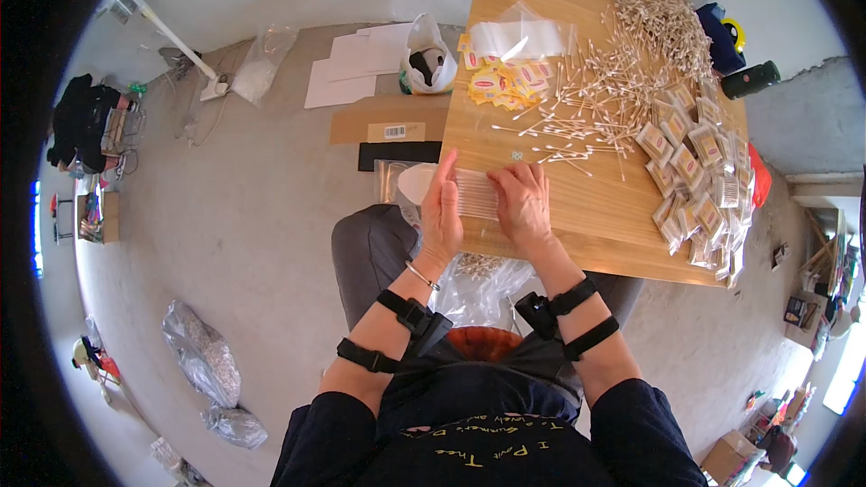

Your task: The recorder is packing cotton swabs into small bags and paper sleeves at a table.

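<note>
A row of cotton swabs (476,193) lies side by side at the near left edge of the table, between my two hands. My left hand (442,209) stands on edge with its fingers stretched out, its palm against the left ends of the swabs. Bent fingers of my right hand (522,202) press on the right ends; its fingertips are partly hidden. Beyond my hands, loose cotton swabs (586,108) spread across the table and rise into a heap (658,22). Yellow and white printed cards (503,83) lie at the far left, beside clear plastic bags (519,38).
Filled clear packs of swabs (699,162) pile up at the table's right edge. A dark cylinder (750,79) and a yellow tape roll (734,34) are behind them. A plastic bag (478,293) with swabs is at my lap. Cardboard (388,122) lies left of the table (622,234).
</note>
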### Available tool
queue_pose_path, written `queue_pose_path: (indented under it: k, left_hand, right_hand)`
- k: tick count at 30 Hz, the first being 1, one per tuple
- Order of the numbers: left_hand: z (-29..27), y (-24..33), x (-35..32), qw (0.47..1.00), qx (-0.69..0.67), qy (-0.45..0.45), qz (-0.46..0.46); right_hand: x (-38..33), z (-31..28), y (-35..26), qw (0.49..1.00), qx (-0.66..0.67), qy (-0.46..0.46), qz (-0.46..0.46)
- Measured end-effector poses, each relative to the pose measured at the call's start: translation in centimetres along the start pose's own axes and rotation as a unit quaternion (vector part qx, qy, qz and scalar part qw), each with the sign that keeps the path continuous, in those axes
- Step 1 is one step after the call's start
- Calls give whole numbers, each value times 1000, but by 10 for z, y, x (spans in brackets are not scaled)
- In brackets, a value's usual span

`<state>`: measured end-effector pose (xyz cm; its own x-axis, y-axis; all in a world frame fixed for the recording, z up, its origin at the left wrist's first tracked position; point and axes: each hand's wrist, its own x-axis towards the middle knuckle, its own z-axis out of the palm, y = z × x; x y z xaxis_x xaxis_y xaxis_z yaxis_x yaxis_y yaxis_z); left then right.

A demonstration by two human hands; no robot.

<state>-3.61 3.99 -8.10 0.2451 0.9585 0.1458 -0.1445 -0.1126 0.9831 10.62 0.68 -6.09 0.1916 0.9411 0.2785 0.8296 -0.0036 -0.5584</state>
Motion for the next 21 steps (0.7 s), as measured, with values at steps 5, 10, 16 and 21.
queue_pose_path:
  k: [5,10,16,21]
  left_hand:
    - [3,0,0,1000,-8,3,-9]
    - [2,-2,0,1000,-25,9,-4]
    - [0,4,0,1000,-27,-8,-11]
    - [4,3,2,998,-49,-7,-25]
  right_hand:
    - [7,-4,6,1000,9,-1,-9]
    - [10,-2,6,999,-10,0,-32]
    - [-3,3,2,1000,5,-26,1]
    - [-17,23,-2,901,366,202,118]
